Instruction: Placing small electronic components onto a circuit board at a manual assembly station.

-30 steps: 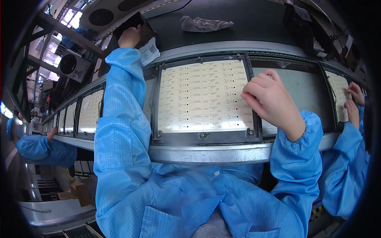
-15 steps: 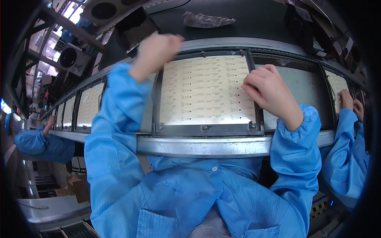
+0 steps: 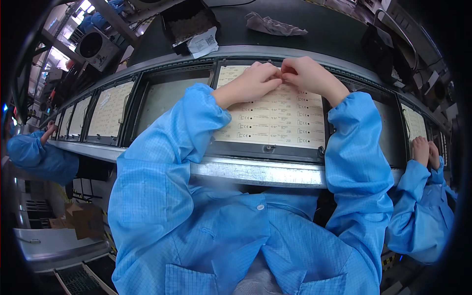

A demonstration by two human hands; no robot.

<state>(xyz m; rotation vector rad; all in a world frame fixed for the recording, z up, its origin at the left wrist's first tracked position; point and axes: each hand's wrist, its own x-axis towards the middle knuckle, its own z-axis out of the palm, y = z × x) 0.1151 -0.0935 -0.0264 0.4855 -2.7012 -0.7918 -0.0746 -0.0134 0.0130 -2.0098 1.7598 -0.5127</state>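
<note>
A cream panel (image 3: pixel 275 123) printed with rows of small repeated markings lies in a dark metal frame (image 3: pixel 246 149) on the line in front of me. Over its far part, my left hand (image 3: pixel 251 84) and my right hand (image 3: pixel 310 77) come together, fingertips almost meeting. The fingers of both are curled and pinched. Whatever they hold, if anything, is too small or hidden to make out. The hands cover part of the panel's upper rows.
Beyond the rail (image 3: pixel 265 172), a black bin (image 3: pixel 189 23) holds small pale pieces, with a white packet (image 3: pixel 202 43) at its edge. Crumpled pale cloth (image 3: pixel 275 24) lies on the dark surface. More framed panels (image 3: pixel 110 108) line the left. Co-workers' hands (image 3: pixel 424 151) work at right.
My left hand has come down from the panel's far left corner toward its middle. My right hand has moved away from the panel's right edge, up and left to meet it. The view has shifted slightly.
</note>
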